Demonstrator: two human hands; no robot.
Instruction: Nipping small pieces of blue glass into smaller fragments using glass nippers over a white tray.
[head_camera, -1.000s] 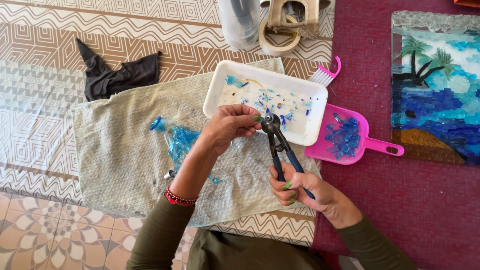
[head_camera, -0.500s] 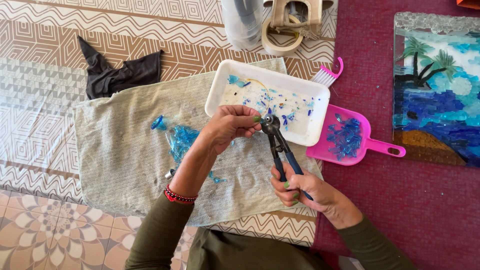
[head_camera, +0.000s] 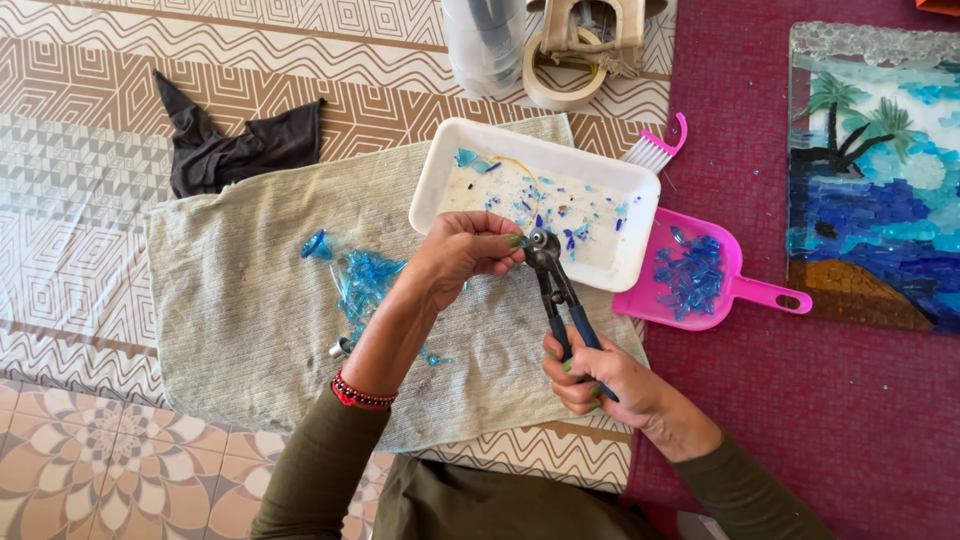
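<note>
My right hand (head_camera: 598, 378) grips the blue handles of a pair of nippers (head_camera: 553, 285), whose metal jaws point up at the near rim of a white tray (head_camera: 432, 187). My left hand (head_camera: 462, 254) pinches a small piece of blue glass, mostly hidden by the fingers, right at those jaws. Blue and clear glass chips lie scattered inside the tray. A broken blue glass object (head_camera: 360, 282) with loose shards rests on the grey towel (head_camera: 240, 320) to the left of my left forearm.
A pink dustpan (head_camera: 735, 292) holding blue glass pieces sits right of the tray, with a pink brush (head_camera: 655, 150) behind it. A glass mosaic of palms and sea (head_camera: 875, 170) lies at the right. A dark cloth (head_camera: 235, 148), a tape roll (head_camera: 562, 85) and a clear container (head_camera: 483, 40) lie beyond.
None of note: both hands keep the same hold, with only a slight shift of the nippers and the view.
</note>
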